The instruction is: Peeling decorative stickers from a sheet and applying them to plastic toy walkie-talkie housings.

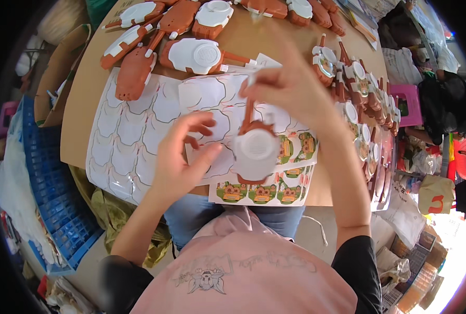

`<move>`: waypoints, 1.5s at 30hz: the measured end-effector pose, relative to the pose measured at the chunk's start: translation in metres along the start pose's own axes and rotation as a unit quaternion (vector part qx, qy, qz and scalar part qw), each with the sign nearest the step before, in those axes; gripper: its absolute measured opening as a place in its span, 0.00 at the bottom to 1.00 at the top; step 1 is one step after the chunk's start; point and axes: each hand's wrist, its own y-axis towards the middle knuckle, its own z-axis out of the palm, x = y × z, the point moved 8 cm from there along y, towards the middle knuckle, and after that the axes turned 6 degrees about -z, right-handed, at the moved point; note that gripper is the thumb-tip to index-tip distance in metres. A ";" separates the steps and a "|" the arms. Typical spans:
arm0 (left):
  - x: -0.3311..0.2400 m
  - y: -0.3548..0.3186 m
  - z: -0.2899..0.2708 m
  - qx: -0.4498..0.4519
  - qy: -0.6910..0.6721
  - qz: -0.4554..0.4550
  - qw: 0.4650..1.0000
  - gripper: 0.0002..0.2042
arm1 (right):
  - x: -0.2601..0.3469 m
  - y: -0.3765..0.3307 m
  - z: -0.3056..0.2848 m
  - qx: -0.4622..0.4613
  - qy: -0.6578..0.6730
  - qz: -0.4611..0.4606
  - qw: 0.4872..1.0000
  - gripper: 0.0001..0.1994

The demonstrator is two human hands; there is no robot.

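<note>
My right hand (pixel 290 94) pinches the antenna end of a brown and white toy walkie-talkie (pixel 256 152), which hangs over the sticker sheets with its round speaker grille facing up; motion blurs both. To its left, my left hand (pixel 183 152) is empty, its fingers apart and curved toward the toy without touching it. Beneath both hands lie white backing sheets (pixel 107 125) with rows of cut outlines. At the near table edge a sheet of printed stickers (pixel 233 192) shows green and yellow pictures.
Several more toy walkie-talkies (pixel 193 55) lie along the far side of the brown table (pixel 81 104). Others with stickered fronts (pixel 324 63) crowd its right side. A blue crate (pixel 60 193) stands at the left, a purple stool (pixel 408 104) at the right.
</note>
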 end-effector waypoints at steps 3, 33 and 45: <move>-0.002 -0.003 0.009 -0.003 0.044 -0.003 0.999 0.17 | -0.014 -0.013 0.006 -0.063 -0.186 -0.022 0.980 0.45; -0.042 -0.007 0.048 0.010 0.229 0.085 0.970 0.26 | -0.060 -0.181 0.014 -0.393 0.268 0.145 0.867 0.09; -0.010 -0.051 0.060 -0.074 -0.154 -0.151 0.974 0.03 | -0.026 -0.186 0.016 -0.357 -0.041 0.055 0.931 0.13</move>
